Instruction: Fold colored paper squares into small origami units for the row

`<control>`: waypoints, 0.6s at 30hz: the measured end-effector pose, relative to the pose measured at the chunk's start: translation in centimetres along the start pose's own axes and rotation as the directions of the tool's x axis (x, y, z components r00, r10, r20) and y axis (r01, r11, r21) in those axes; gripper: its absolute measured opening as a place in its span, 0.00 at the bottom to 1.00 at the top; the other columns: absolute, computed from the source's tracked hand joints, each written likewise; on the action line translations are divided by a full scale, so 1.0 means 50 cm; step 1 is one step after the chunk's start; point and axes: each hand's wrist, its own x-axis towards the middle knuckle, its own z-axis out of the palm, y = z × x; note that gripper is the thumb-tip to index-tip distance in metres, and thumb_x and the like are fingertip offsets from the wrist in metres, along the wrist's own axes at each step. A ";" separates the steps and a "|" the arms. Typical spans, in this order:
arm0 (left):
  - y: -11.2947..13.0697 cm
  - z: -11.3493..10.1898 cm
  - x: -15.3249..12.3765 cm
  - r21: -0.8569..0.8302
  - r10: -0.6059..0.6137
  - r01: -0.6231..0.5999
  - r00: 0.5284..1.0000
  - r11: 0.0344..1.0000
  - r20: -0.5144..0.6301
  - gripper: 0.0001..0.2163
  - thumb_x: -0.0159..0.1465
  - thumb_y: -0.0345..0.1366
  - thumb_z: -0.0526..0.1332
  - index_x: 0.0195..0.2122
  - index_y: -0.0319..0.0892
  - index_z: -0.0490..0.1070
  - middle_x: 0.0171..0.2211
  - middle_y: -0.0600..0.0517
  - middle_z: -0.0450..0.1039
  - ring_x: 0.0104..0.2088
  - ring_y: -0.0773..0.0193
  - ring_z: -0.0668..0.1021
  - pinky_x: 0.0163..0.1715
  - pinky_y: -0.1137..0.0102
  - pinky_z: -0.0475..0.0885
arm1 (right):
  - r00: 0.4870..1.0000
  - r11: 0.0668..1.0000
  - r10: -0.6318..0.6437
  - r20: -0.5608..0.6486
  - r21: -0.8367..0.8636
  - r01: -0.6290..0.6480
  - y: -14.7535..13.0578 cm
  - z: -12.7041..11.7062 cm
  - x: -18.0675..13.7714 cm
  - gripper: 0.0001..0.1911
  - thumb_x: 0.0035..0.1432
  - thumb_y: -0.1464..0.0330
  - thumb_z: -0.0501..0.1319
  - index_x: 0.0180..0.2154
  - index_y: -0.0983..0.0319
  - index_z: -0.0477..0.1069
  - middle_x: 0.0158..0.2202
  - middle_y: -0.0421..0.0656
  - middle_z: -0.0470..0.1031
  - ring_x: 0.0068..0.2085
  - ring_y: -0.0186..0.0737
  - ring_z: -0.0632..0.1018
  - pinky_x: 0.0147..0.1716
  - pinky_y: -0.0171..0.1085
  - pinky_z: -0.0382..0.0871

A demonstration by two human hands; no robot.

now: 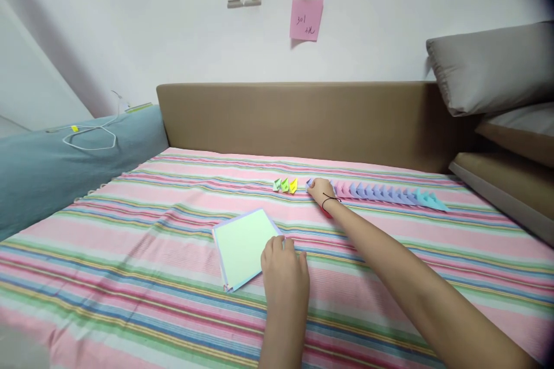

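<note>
My right hand [321, 190] pinches a small blue-purple folded paper piece [309, 183] at the left end of a row of folded paper pieces [381, 193]. Pink, lavender and turquoise pieces follow one another to the right in that row; my fingers hide part of its left end. Just left of the hand stand three separate folded pieces: pale green, green and yellow [293, 185]. My left hand [284, 268] rests open, palm down, at the right edge of a stack of square paper [244, 245] with a light green sheet on top.
A striped bedspread [151, 277] lies under everything. Behind it runs a brown headboard [303, 121]. Grey pillows [493, 66] are piled at the right. On the blue cushion [26, 167] at the left lies a white cable [90, 147]. A pink note [306, 18] sticks to the wall.
</note>
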 end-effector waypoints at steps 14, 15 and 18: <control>-0.015 -0.002 0.004 -0.014 -0.028 0.028 0.999 1.000 0.026 0.13 0.63 0.34 0.54 0.45 0.37 0.73 0.46 0.43 0.72 0.51 0.51 0.70 0.51 0.58 0.64 | 0.980 0.995 -0.084 -0.182 0.029 0.091 0.094 -0.061 -0.037 0.12 0.63 0.64 0.58 0.46 0.64 0.70 0.48 0.46 0.72 0.46 0.41 0.75 0.45 0.46 0.71; -0.014 -0.002 0.003 -0.010 -0.035 0.035 0.999 0.999 0.033 0.13 0.63 0.34 0.54 0.45 0.37 0.73 0.46 0.43 0.72 0.51 0.51 0.70 0.51 0.58 0.64 | 0.978 0.995 -0.082 -0.190 0.031 0.090 0.105 -0.063 -0.039 0.12 0.63 0.64 0.58 0.46 0.64 0.70 0.48 0.46 0.72 0.46 0.42 0.74 0.46 0.47 0.70; -0.014 -0.004 0.003 0.003 -0.050 0.050 0.997 0.999 0.064 0.13 0.63 0.34 0.55 0.45 0.37 0.73 0.47 0.43 0.72 0.52 0.50 0.69 0.51 0.58 0.64 | 0.981 0.996 -0.067 -0.180 0.043 0.076 0.134 -0.062 -0.045 0.12 0.63 0.64 0.58 0.44 0.64 0.70 0.46 0.46 0.73 0.45 0.41 0.75 0.45 0.46 0.71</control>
